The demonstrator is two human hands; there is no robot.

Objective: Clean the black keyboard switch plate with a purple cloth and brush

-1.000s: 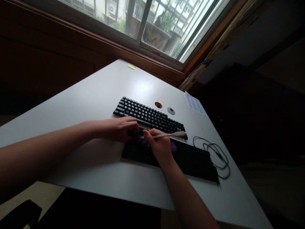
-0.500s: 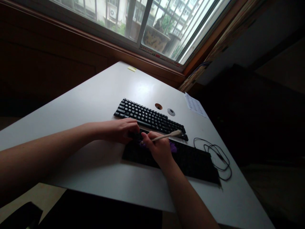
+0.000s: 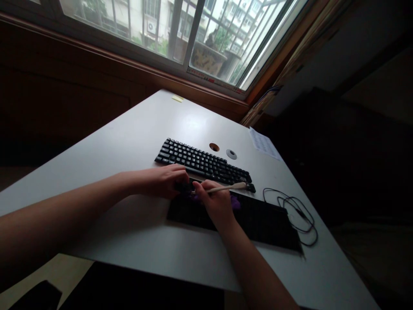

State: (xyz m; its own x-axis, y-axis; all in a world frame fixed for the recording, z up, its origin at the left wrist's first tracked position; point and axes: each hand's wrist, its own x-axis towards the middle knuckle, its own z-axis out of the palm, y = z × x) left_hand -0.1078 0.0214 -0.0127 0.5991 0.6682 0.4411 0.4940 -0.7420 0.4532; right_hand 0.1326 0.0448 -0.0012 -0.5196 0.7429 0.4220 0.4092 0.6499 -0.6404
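My right hand (image 3: 217,201) is closed round a slim pale tool (image 3: 230,187), shaped like a toothbrush. Its broad end points right, and its thin end reaches toward my left hand. Fingers curled down, my left hand (image 3: 169,178) grips something dark at the left end of a flat black panel (image 3: 264,221); what it holds is mostly hidden. Purple material (image 3: 235,201), soft-looking, lies on the panel beside and partly behind my right hand. Just beyond both hands sits a black keyboard (image 3: 203,161) with its rows of keys.
A thin black cable (image 3: 300,211) lies coiled at the panel's right end. Past the keyboard are a round hole (image 3: 214,147) in the white table (image 3: 129,133) and a grey ring-shaped cover (image 3: 231,153). A printed sheet (image 3: 264,143) rests along the right edge, below the window.
The view has shifted slightly, so the table sits a little lower in the picture. Both hands stay at nearly the same spot, and the pale tool has tilted slightly flatter.
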